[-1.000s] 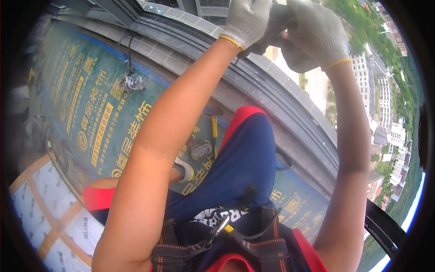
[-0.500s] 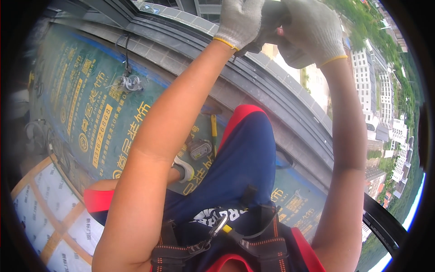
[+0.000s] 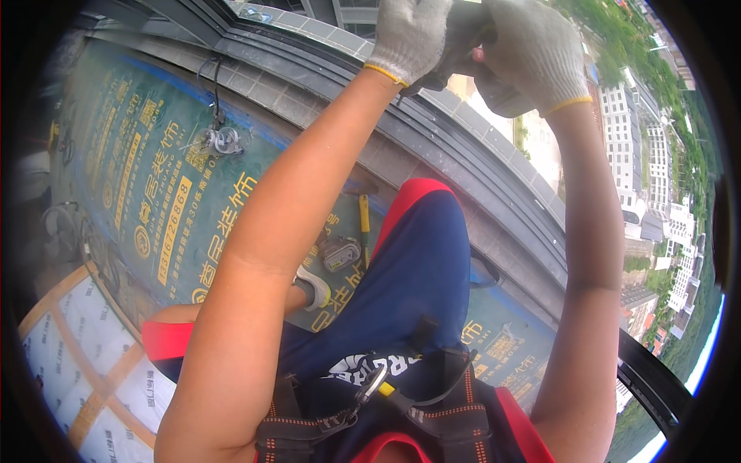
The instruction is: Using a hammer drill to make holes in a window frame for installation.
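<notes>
At the top edge, both my gloved hands are raised around a dark grey cordless power tool (image 3: 465, 35), which looks like a drill. My right hand (image 3: 538, 55) is closed round its grip, with the blocky battery end (image 3: 500, 99) below the palm and a small red part beside the fingers. My left hand (image 3: 409, 42) is closed against the tool's other side, its fingertips cut off by the picture's edge. The tool's front end is out of view. Below the hands runs the grey metal window frame (image 3: 432, 127).
Beyond the frame is a high drop toward buildings (image 3: 617, 116) and trees. Green printed sheeting (image 3: 170, 170) covers the floor. On it lie a yellow-handled hammer (image 3: 364, 212), another tool's battery (image 3: 340, 253) and a metal hook (image 3: 222, 140). I wear a harness (image 3: 455, 409). A wood-framed wrapped panel (image 3: 93, 324) sits lower left.
</notes>
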Demonstrator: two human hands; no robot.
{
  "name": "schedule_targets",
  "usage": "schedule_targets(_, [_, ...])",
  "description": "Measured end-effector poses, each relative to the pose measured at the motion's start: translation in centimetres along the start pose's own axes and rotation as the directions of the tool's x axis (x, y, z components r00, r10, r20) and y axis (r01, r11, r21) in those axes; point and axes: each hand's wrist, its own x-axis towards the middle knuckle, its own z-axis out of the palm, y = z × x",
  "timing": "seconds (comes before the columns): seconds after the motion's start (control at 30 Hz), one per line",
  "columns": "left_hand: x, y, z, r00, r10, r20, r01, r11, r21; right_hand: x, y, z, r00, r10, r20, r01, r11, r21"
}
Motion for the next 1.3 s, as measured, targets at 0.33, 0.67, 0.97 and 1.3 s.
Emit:
schedule_targets(0.33, [-0.2, -0.2, -0.4, 1.000, 0.004, -0.008, -0.004, 0.999, 0.038, 0.2, 0.2, 0.9, 1.000, 0.003, 0.018, -0.004, 0.999, 0.053])
schedule_targets(0.67, [-0.2, -0.4, -0.3, 0.999, -0.036, 0.006, 0.037, 0.999, -0.010, 0.5, 0.6, 1.4, 1.000, 0.004, 0.028, -0.005, 0.999, 0.041])
schedule_targets(0.97, [-0.4, -0.7, -0.3, 0.997, -0.065, 0.049, 0.071, 0.990, -0.124, 0.1, 0.5, 1.3, 0.997, -0.012, 0.080, 0.012, 1.000, 0.005])
schedule_targets(1.3, [-0.3, -0.8, -0.7, 0.997, -0.036, 0.075, 0.044, 0.993, -0.107, -0.2, 0.5, 1.4, 0.998, -0.051, 0.044, 0.047, 0.996, 0.075])
